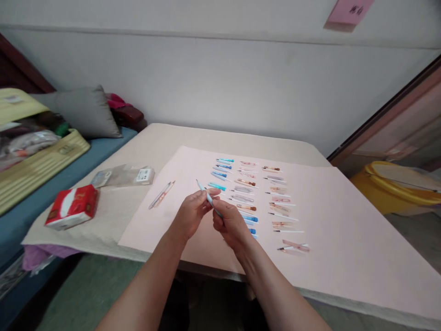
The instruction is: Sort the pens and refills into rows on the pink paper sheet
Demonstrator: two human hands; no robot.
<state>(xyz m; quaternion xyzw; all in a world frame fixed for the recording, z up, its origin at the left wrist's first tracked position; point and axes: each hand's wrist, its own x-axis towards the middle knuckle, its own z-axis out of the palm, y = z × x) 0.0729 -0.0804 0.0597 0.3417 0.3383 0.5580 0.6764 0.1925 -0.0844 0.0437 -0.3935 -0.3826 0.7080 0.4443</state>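
Note:
A slim light-blue pen [209, 198] is held between my two hands above the table, its dark thin tip pointing up and to the left. My left hand [193, 211] pinches it around the middle. Closed round its rear end is my right hand [231, 223], which covers that part. Beyond my fingers lies a turquoise pen piece [217, 186] in a column of blue pen parts. Brown-ended pieces [246, 182] and clear pinkish ones [280, 199] with thin white refills fill the neighbouring columns. To the left, several pens [161, 195] lie side by side.
Pink paper [344, 230] covers much of the table [165, 133]. Left of it are a clear plastic package [126, 175] and a red tissue pack [73, 207]. A bed with a grey cushion [82, 110] stands at left, a yellow tub [392, 186] at right.

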